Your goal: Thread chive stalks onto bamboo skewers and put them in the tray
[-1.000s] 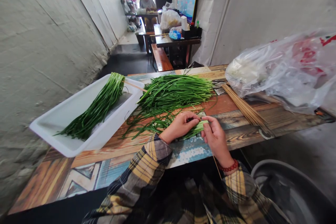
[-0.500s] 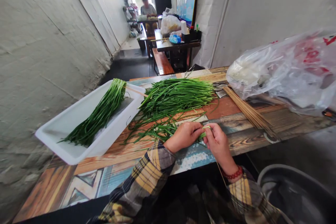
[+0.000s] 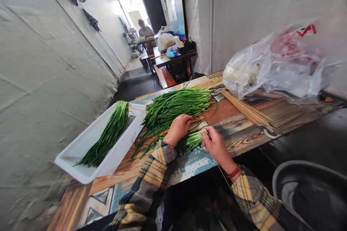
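Observation:
My right hand (image 3: 217,148) pinches a small bunch of green chives (image 3: 195,139) near its pale cut ends. A thin wooden skewer (image 3: 223,176) extends below that hand, past the table edge. My left hand (image 3: 177,130) is over the leafy side of the bunch, beside the large chive pile (image 3: 176,106); its fingers are loosely bent and appear to hold nothing, though their undersides are hidden. On the left, a thick bundle of chives (image 3: 108,133) lies in a white plastic tub (image 3: 99,175), with a skewer sticking out near its cut ends.
Several loose wooden skewers (image 3: 246,110) lie at the right, beside a large clear plastic bag (image 3: 273,66). A grey basin (image 3: 282,173) stands below the table's right edge. Farther back are a bench (image 3: 164,75), a cluttered table (image 3: 176,59) and a seated person (image 3: 145,30).
My left hand has left the cut ends and moved left and up, away from my right hand. More of the small bunch now shows. The camera view has tilted.

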Demonstrator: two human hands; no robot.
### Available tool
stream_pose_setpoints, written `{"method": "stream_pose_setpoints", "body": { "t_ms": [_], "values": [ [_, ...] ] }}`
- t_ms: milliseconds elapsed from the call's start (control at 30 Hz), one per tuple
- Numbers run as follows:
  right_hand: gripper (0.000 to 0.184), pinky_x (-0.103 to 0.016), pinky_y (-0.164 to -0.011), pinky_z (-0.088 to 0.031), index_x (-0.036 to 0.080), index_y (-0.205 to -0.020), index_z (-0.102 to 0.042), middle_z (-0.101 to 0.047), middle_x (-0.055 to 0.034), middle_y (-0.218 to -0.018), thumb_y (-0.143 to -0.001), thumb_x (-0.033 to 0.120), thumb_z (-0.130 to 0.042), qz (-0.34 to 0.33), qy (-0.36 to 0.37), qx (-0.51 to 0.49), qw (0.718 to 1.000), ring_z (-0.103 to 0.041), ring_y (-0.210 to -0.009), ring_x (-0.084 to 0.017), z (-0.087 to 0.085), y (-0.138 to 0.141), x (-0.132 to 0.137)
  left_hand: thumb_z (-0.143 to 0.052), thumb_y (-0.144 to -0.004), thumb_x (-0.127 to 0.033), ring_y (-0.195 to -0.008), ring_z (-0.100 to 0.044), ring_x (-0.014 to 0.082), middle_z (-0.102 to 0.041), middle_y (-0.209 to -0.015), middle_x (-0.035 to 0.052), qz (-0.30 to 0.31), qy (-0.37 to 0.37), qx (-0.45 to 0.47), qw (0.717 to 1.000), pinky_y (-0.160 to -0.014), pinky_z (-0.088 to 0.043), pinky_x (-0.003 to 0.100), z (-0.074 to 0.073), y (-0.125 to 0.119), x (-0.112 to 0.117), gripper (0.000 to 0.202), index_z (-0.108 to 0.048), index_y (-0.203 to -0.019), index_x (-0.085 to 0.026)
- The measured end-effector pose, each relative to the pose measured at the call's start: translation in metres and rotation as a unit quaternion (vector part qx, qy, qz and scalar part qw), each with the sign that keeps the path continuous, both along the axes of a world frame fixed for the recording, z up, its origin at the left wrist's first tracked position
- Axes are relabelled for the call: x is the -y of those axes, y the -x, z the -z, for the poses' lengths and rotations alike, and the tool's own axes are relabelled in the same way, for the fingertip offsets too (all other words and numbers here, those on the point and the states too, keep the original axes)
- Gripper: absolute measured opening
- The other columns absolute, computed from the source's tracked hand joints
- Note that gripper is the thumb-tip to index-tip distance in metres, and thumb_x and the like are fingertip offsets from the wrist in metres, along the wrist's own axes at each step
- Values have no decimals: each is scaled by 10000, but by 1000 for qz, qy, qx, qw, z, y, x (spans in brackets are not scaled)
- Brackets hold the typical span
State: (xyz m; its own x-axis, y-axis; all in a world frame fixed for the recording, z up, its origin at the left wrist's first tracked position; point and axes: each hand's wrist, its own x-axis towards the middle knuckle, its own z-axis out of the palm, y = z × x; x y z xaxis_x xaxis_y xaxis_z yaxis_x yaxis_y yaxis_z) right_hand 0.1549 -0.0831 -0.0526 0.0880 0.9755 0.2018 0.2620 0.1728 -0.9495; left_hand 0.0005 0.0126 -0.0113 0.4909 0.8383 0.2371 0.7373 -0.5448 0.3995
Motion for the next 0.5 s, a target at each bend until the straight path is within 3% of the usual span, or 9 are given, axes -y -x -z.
{"method": "stream_pose_setpoints", "body": {
  "t_ms": [100,267,500],
  "values": [
    [263,-204,-438,-376,183,-967,-536,-541,53,-527,-925,417,-424,2,-12,0,1000,-486,-393,-101,2,0,-1,-460,-872,-155,-930,-609,178,-661,-987,90,-23,-33,-126,991,-856,-464,284,-1,-12,-8,264,-677,-1021,-160],
    [228,-204,-454,-383,188,-951,-538,-544,56,-522,-923,387,-431,0,-17,-11,1000,-486,-396,-100,3,0,-2,-417,-889,-181,-864,-601,208,-606,-944,105,-67,-76,-276,956,-753,-459,315,-4,-30,-13,266,-677,-935,-152],
    [214,-203,-453,-381,193,-928,-533,-536,57,-515,-922,383,-434,-6,-33,-32,999,-484,-397,-102,3,0,-2,-432,-857,-152,-837,-568,192,-575,-910,104,-54,-71,-268,959,-744,-439,310,-3,-28,-15,239,-664,-802,-142]
  ]
}}
